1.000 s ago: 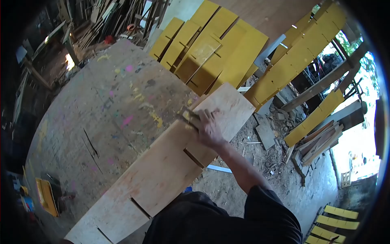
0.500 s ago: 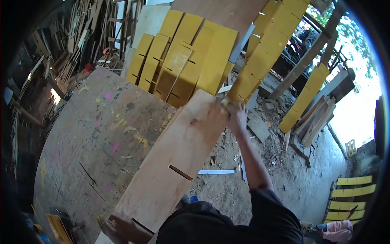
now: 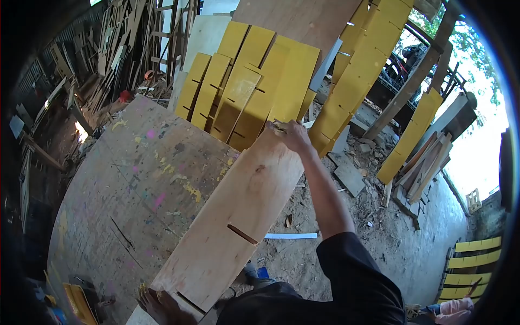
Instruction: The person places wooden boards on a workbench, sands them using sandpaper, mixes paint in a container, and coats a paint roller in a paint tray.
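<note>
A long pale plywood board [image 3: 233,211] with dark slots lies diagonally over the near edge of the paint-spotted table [image 3: 135,179]. At the board's far end my right hand [image 3: 292,135] is closed around a small object, too small to make out, pressed at the board's edge. My left hand [image 3: 160,307] lies on the board's near end beside a slot, fingers spread, with yellowish fingertips. The edge of another board shows just under the top one.
Yellow slotted boards [image 3: 244,92] lean beyond the table, and more yellow panels [image 3: 363,70] stand to the right. Scrap wood [image 3: 422,168] and debris lie on the floor. A yellow tray [image 3: 81,303] sits at lower left. A person's pink sleeve [image 3: 456,310] shows at lower right.
My right hand has moved from the board's middle to its far right edge, then to its far end. My left hand has come into view on the near end. The view has turned.
</note>
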